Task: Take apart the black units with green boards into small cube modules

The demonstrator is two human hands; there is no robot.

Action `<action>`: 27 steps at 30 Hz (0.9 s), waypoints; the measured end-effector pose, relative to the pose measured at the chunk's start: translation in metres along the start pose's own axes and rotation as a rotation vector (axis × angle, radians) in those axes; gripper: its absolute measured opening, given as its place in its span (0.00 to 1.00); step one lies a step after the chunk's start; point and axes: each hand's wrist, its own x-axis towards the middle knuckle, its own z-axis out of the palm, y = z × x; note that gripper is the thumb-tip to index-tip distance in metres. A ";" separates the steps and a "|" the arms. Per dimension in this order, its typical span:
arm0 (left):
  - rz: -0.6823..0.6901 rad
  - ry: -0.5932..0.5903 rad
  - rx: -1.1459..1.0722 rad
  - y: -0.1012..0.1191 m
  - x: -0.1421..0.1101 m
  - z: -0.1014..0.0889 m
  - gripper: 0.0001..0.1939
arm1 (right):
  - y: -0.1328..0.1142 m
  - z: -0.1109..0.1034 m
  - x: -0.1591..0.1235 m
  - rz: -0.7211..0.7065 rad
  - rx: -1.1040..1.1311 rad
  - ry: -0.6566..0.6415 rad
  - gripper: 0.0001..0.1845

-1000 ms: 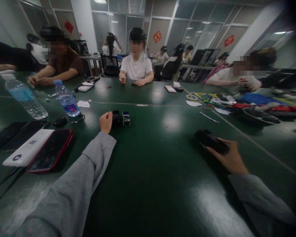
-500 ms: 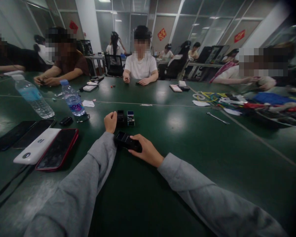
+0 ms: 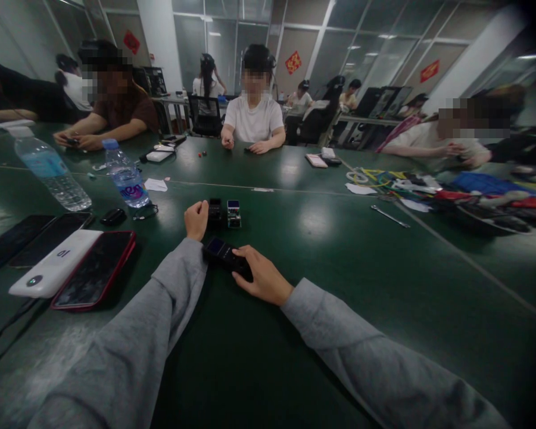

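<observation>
My right hand is wrapped round the lower end of a black handheld device with a small dark screen. The device's screen end lies by my left cuff. Curled into a fist, my left hand rests on the table beside a black box-shaped part; what its fingers hold, if anything, is hidden. Just right of that part stands a small module with a bluish screen and a bare circuit board.
On the left are a red-cased phone, a white power bank, dark phones and two water bottles. To the right lie a wrench and a heap of cables and cloth. A person in white sits opposite.
The whole view has shifted slightly, so near things appear a little further left. Both hands keep nearly the same pose, and the right still grips the handheld device.
</observation>
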 end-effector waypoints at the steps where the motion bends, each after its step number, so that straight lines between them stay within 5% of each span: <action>1: -0.002 -0.002 -0.001 0.000 0.000 0.000 0.22 | 0.000 0.000 0.000 -0.001 0.005 -0.001 0.28; 13: 0.007 0.015 -0.007 0.000 0.001 -0.001 0.22 | 0.012 -0.008 0.002 0.062 0.273 0.042 0.27; 22: -0.059 0.023 -0.062 0.002 0.001 -0.002 0.22 | 0.024 -0.029 0.010 0.214 0.757 -0.208 0.21; 24: -0.066 0.020 -0.071 0.003 0.001 -0.003 0.22 | 0.029 -0.029 0.011 0.260 0.802 -0.140 0.21; 27: -0.072 0.018 -0.081 0.002 0.001 -0.002 0.22 | 0.039 -0.025 0.015 0.338 0.555 0.182 0.21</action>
